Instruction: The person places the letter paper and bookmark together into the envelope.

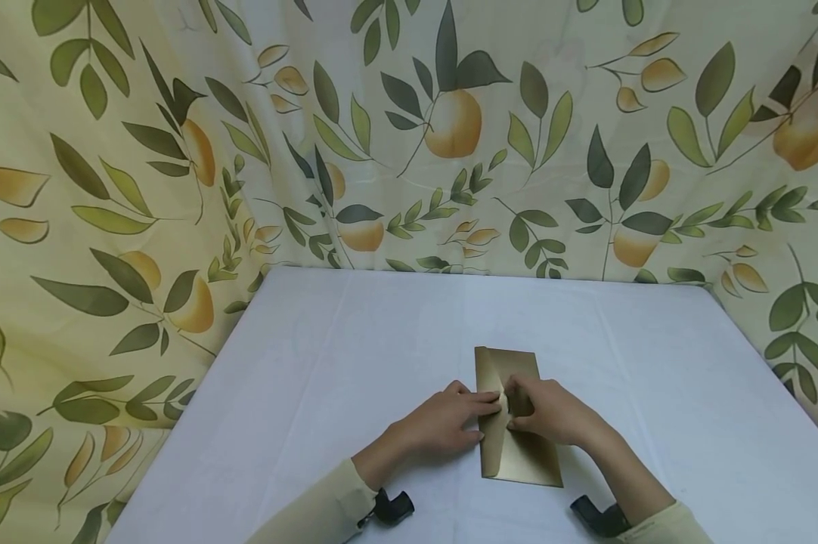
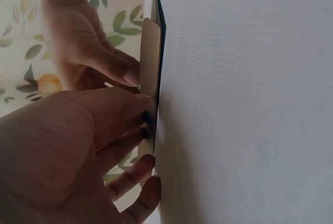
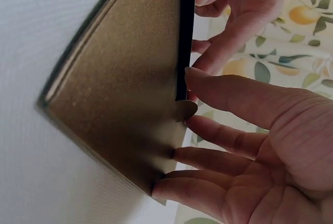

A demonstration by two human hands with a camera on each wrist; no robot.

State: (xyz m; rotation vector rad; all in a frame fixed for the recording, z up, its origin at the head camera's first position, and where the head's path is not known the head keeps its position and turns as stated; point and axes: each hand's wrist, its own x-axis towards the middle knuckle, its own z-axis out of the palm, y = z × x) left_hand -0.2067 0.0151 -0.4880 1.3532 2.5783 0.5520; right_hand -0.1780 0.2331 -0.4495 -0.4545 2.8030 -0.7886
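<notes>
A gold paper envelope [image 1: 538, 453] lies lengthwise on the white table, its long flap [image 1: 494, 453] along the left side. My left hand [image 1: 443, 419] rests its outstretched fingers on the flap, with its thumb by the envelope's left edge. From the right, my right hand [image 1: 552, 408] bends over the envelope and pinches the middle of the flap's edge between thumb and fingers. A small rounded tab [image 3: 186, 110] shows between these fingertips in the right wrist view. A dark strip [image 3: 186, 31] runs along the envelope's edge there. In the left wrist view the fingers partly hide the envelope [image 2: 150, 57].
A white cloth covers the table [image 1: 382, 332]. Behind it and to the left hangs a curtain [image 1: 246, 151] printed with leaves and orange fruit. Black wrist cameras [image 1: 391, 508] sit at both cuffs, low over the table.
</notes>
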